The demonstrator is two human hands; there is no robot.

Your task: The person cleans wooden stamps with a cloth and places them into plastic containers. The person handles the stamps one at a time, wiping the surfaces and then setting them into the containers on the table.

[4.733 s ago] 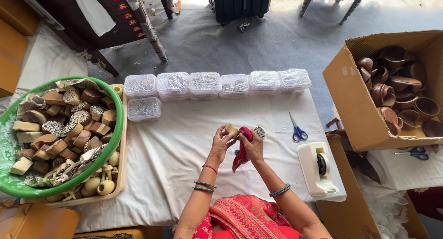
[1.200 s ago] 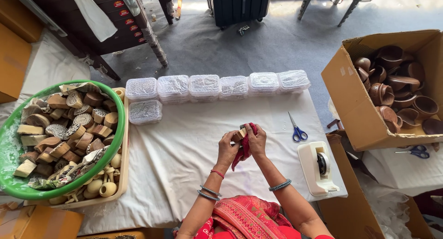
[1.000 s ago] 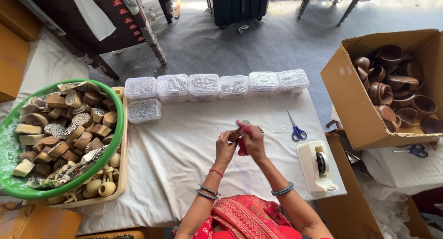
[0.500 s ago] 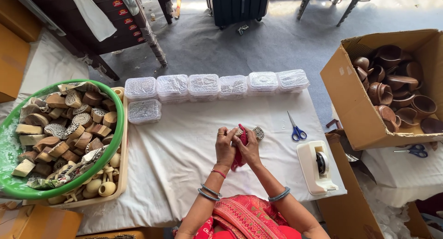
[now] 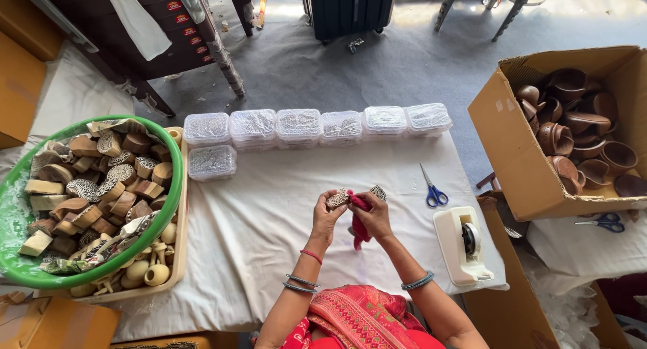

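Carved block (image 5: 336,199): small wooden piece with a patterned, pale-flecked face, held above the middle of the bench, just in front of the person's chest.
Red cloth (image 5: 358,221): soft, crumpled, bright red; bunched between the two hands and hanging below them, touching the block.
Left hand (image 5: 327,215): grip clamped on the carved block, fingers curled around its edge; a red bangle and two thin metal ones at the wrist.
Right hand (image 5: 375,214): grip closed on the red cloth, pressing it to the block; a second small carved piece (image 5: 379,192) shows at its fingertips, whether held or lying behind cannot be told.
Bench (image 5: 263,214): covered in a white, slightly creased sheet.
Lidded tubs (image 5: 300,124): clear plastic, squarish, in a row along the far edge, with one more in front at the left end; contents read only as fine patterning.
Scissors (image 5: 432,189): blue-handled, lying right of the hands.
Tape dispenser (image 5: 461,244): cream plastic, near the right edge.
Green basin (image 5: 40,271): round plastic, heaped with carved wooden blocks; resting on a beige tray whose left part is hidden.
Cardboard box (image 5: 512,140): open, beside the bench on the right, filled with brown clay cups; cut off by the frame.
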